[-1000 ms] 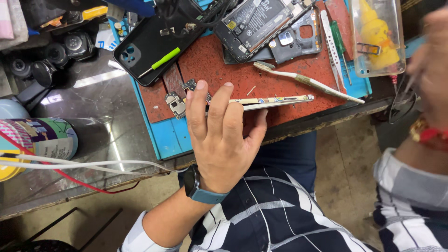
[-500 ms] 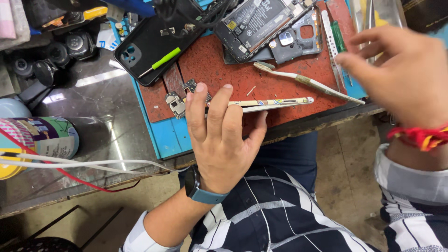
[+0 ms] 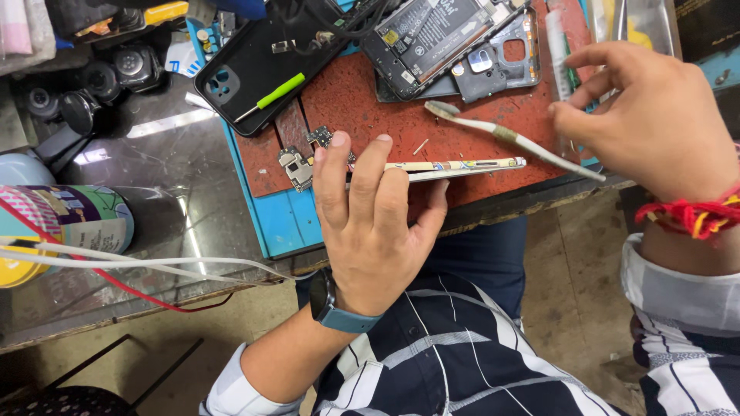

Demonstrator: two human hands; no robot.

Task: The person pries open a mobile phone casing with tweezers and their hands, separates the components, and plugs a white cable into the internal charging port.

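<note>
Left hand (image 3: 370,223): we see it palm down at the near edge of the red mat (image 3: 362,100), fingers curled over a thin phone part (image 3: 462,166) held edge-on. The fingertips press its far side and the thumb (image 3: 435,208) braces the near side. A blue-strapped watch (image 3: 335,308) sits on the wrist.

Right hand (image 3: 655,123): we find it above the mat's right end, fingers drawn together at their tips, pinching the handle end of a white toothbrush (image 3: 509,139). The brush runs leftward, its bristled head near the mat's middle, just beyond the held phone part. A red and yellow thread band (image 3: 686,216) circles the wrist.

On the mat, far side: an opened phone (image 3: 432,35) with its battery showing, and a grey inner frame (image 3: 501,62) just beside it. To the left we note a black back cover (image 3: 254,69) with a green-handled tool (image 3: 270,96) lying in it. Small metal pieces (image 3: 297,166) rest near the left fingertips, where the red mat meets the blue mat (image 3: 277,223) beneath.

On the table (image 3: 154,200), left: a colourful can (image 3: 69,223), with white and red wires (image 3: 139,262) running across in front of it.
</note>
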